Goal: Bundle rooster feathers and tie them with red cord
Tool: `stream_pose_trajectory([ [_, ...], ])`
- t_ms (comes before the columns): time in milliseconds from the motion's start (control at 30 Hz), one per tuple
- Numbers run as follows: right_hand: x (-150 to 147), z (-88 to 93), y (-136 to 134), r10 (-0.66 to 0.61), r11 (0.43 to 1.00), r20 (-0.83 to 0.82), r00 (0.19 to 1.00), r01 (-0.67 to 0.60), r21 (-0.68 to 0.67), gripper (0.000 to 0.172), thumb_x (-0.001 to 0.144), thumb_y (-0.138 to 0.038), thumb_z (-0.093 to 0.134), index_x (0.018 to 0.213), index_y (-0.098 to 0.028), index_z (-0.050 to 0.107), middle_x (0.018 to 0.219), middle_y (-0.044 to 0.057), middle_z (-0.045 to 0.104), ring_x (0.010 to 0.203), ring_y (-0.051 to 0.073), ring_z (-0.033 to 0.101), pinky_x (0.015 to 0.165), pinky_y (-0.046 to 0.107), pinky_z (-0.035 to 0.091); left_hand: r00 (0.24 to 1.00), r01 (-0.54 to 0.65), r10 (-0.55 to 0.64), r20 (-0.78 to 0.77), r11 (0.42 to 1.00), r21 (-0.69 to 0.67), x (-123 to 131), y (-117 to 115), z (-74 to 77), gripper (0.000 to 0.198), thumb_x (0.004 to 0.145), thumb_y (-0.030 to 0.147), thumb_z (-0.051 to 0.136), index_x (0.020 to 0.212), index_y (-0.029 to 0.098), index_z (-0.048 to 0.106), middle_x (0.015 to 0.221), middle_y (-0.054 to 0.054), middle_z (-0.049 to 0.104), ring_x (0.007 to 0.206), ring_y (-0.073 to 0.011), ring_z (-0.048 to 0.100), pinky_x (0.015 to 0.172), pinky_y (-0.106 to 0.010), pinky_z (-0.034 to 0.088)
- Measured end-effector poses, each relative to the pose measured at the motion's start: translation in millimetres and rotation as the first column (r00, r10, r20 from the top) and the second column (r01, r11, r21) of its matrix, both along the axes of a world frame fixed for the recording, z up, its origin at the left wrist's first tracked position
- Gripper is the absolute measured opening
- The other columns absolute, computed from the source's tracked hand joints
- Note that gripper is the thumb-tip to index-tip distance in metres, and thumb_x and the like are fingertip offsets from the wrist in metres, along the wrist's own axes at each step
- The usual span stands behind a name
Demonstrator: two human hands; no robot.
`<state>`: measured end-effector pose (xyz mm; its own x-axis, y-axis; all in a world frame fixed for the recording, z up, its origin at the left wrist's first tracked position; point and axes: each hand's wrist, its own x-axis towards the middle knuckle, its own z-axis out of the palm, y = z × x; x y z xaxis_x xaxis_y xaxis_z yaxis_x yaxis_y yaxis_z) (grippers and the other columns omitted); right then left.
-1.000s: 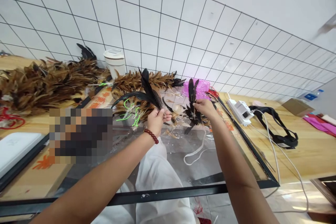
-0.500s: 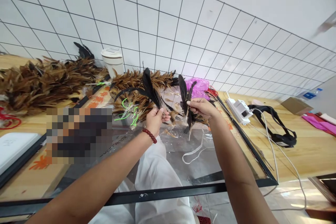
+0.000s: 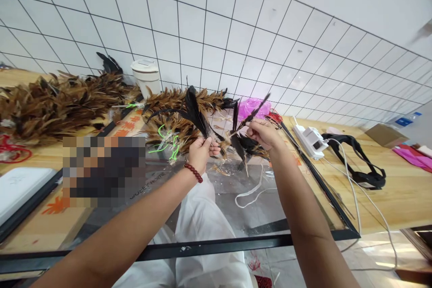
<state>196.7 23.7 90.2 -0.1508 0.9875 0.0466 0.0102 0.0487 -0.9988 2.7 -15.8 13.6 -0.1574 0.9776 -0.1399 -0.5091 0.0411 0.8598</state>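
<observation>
The person's left hand [image 3: 201, 150] is closed in a pinch, with the thumb and fingers squeezing the bottom ends of a bunch of black feathers [image 3: 194, 105]. The tops fan out to the far side and the left. A string of dark red beads [image 3: 193, 173] goes around that wrist.

The right hand [image 3: 263, 133] is in a tight pinch too. It holds a thin dark feather [image 3: 260, 110] that points up to the far right. Just to the left of that hand there is a long black feather [image 3: 240, 147], and I can't tell if the fingers touch it. More dark feathers [image 3: 253, 145] lie under the right hand.

Both hands are above a clear pane with a black frame [image 3: 216, 250], and I can see white trousers [image 3: 202, 216] through it. Little bits are scattered on it near the hands. A white cord [image 3: 248, 199] makes a loop on the near side of the right hand.

Behind the left hand lies a long brown feather strip [image 3: 189, 100], and bright green string [image 3: 163, 144] sits to the left. A white cup [image 3: 147, 78] stands upright at the far side, next to a big brown feather pile [image 3: 50, 105]. A pink bag [image 3: 253, 108] is just beyond the right hand. Farther right, on the wooden counter [image 3: 401, 171], are a white power strip [image 3: 305, 144] and a black strap [image 3: 357, 162].
</observation>
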Motion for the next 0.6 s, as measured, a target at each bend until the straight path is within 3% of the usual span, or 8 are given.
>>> stream_pose_trajectory([
  [133,-8,-0.7,-4,0.045,0.999,-0.221,0.974,-0.048,-0.006,0.034,0.058,-0.030,0.078,0.065,-0.020,0.047,0.055,-0.007,0.047,0.049,0.005,0.046,0.041,0.016,0.033,1.000,0.007,-0.007,0.010,1.000,-0.015,0,-1,1.8,0.015,0.080,0.024,0.065,0.076,0.012,0.058,0.060,-0.002,0.063,0.050,-0.0102,0.061,0.050,-0.021,0.049],
  [300,-24,-12.8,-7,0.127,0.988,-0.100,0.987,-0.135,-0.075,0.031,0.060,-0.034,0.079,0.075,-0.018,0.057,0.063,-0.001,0.063,0.059,0.010,0.062,0.051,0.019,0.049,0.988,0.156,-0.155,0.028,0.987,-0.039,0,-5,4.4,0.013,0.083,0.022,0.062,0.077,0.010,0.059,0.065,-0.006,0.067,0.053,-0.0119,0.064,0.052,-0.022,0.052],
  [433,-36,-20.1,-9,0.053,0.997,-0.028,0.998,-0.051,0.063,0.029,0.065,-0.037,0.076,0.077,-0.018,0.057,0.062,-0.002,0.063,0.058,0.010,0.063,0.056,0.020,0.052,0.955,0.296,-0.297,-0.005,0.953,-0.060,0,-6,3.1,0.014,0.082,0.023,0.064,0.078,0.010,0.058,0.071,-0.010,0.070,0.057,-0.0151,0.068,0.051,-0.023,0.053],
  [600,-42,-24.0,-9,0.011,0.981,0.035,0.999,-0.018,0.195,0.026,0.071,-0.040,0.070,0.077,-0.019,0.055,0.060,-0.002,0.063,0.058,0.011,0.062,0.058,0.022,0.052,0.937,0.342,-0.346,-0.054,0.937,-0.068,2,-8,2.4,0.014,0.081,0.019,0.065,0.074,0.009,0.059,0.070,-0.010,0.070,0.055,-0.0145,0.067,0.048,-0.021,0.052],
])
